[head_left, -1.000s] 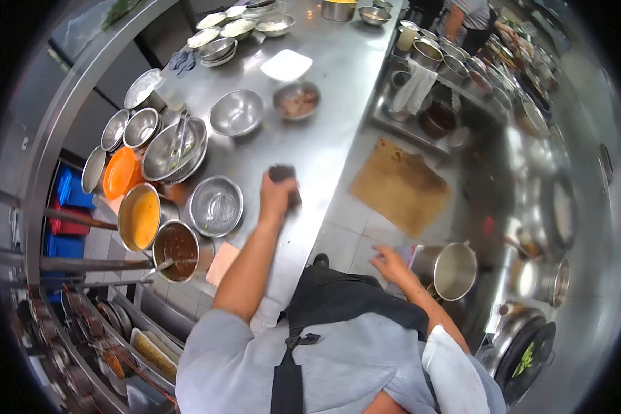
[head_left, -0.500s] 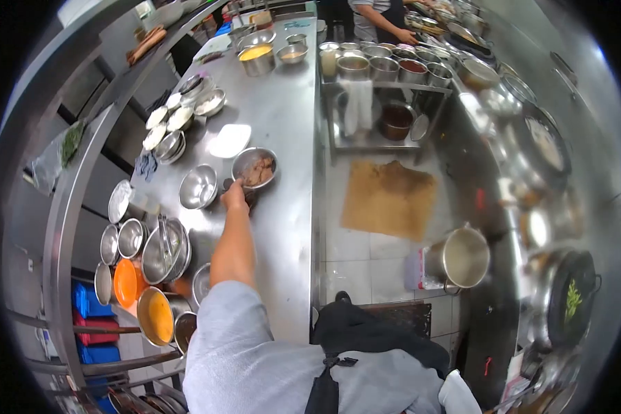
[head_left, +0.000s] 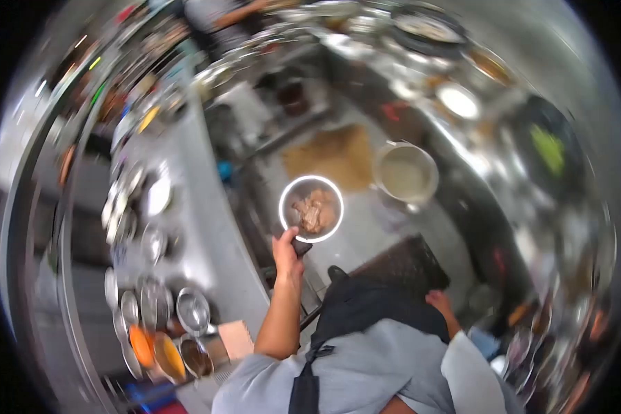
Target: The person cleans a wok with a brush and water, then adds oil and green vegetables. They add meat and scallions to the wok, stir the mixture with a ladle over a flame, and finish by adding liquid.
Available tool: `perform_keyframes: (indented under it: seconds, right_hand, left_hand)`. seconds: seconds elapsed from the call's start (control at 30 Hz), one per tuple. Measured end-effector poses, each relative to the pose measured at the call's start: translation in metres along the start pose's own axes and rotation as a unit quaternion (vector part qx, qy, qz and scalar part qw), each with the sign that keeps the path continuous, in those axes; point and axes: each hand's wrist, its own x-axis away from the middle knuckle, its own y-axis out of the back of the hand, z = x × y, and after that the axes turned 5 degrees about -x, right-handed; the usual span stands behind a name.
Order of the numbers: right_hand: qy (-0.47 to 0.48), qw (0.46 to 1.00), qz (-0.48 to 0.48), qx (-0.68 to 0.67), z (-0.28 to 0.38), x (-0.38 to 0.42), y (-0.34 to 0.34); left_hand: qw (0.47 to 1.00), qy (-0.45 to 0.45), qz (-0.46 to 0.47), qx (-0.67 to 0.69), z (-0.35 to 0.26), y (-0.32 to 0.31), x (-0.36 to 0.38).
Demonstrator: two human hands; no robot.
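Note:
My left hand (head_left: 288, 257) is closed on the near rim of a round metal bowl (head_left: 284, 211), thumb over the edge. Inside the bowl lie pieces of brownish, wet-looking meat (head_left: 316, 210). The bowl is held in the air over the floor, to the right of the steel table. My right hand (head_left: 440, 303) hangs low beside the dark apron on the right. Its fingers are too small and blurred to read, and I see nothing clearly in it.
The steel table (head_left: 210, 207) on the left carries several metal bowls and orange-filled pots. A large pot (head_left: 431, 176) stands ahead on the right, near a brown cardboard sheet (head_left: 331, 153) on the floor. A pan with greens (head_left: 548, 148) sits on the right counter. Another person (head_left: 217, 24) stands at the back.
The bowl of meat has been lifted off the steel table and carried right, over the floor. My view has swung right, and my right hand has come into sight.

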Motion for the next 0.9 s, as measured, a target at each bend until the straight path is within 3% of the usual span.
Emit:
perform_keyframes:
  seconds: [0.03, 0.07, 0.1, 0.13, 0.17, 0.2, 0.23, 0.33, 0.5, 0.6, 0.63, 0.7, 0.8, 0.83, 0.9]
  right_hand:
    - [-0.213, 0.961, 0.065, -0.166, -0.012, 0.000, 0.021]
    - [-0.152, 0.983, 0.062, -0.078, -0.008, 0.006, 0.048]
    - [-0.199, 0.972, 0.068, -0.102, 0.018, 0.015, 0.081]
    - [-0.085, 0.995, 0.044, -0.042, -0.016, 0.018, 0.092]
    - [-0.166, 0.982, 0.064, -0.060, 0.002, 0.030, 0.123]
    - [-0.057, 0.998, 0.031, 0.004, -0.013, 0.036, 0.116]
    - [-0.089, 0.995, 0.028, -0.026, 0.037, 0.046, 0.125]
    - [-0.109, 0.994, -0.001, -0.006, 0.091, 0.059, 0.102]
    - [-0.159, 0.973, -0.146, -0.081, 0.126, 0.108, 0.088]
    - [-0.253, 0.918, -0.269, -0.144, 0.193, 0.154, 0.068]
    - [-0.279, 0.899, -0.298, -0.158, 0.205, 0.170, 0.051]
    - [-0.316, 0.870, -0.364, -0.102, 0.236, 0.200, 0.020]
    - [-0.443, 0.795, -0.394, -0.128, 0.313, 0.252, -0.005]
    - [-0.448, 0.778, -0.436, -0.060, 0.308, 0.276, -0.033]
    - [-0.617, 0.644, -0.442, -0.098, 0.337, 0.307, -0.046]
  left_hand:
    - [0.998, 0.034, 0.046, 0.008, 0.044, -0.011, 0.018]
    - [0.994, 0.073, 0.077, -0.008, 0.075, -0.027, 0.046]
    - [0.987, 0.114, 0.112, -0.026, 0.105, -0.044, 0.074]
    - [0.980, 0.133, 0.144, -0.043, 0.133, -0.061, 0.100]
    - [0.971, 0.150, 0.177, -0.060, 0.160, -0.077, 0.123]
    - [0.957, 0.183, 0.212, -0.072, 0.171, -0.078, 0.131]
    - [0.943, 0.216, 0.240, -0.086, 0.165, -0.082, 0.126]
    - [0.893, 0.238, 0.337, -0.181, 0.141, -0.092, 0.111]
    - [0.762, 0.314, 0.453, -0.340, 0.140, -0.134, 0.077]
    - [0.690, 0.271, 0.549, -0.386, 0.100, -0.172, 0.099]
    - [0.648, 0.320, 0.553, -0.414, 0.115, -0.177, 0.067]
    - [0.599, 0.337, 0.594, -0.419, 0.108, -0.193, 0.065]
    - [0.507, 0.333, 0.650, -0.457, 0.108, -0.219, 0.055]
    - [0.485, 0.347, 0.664, -0.451, 0.102, -0.226, 0.064]
    - [0.450, 0.344, 0.668, -0.483, 0.096, -0.232, 0.070]
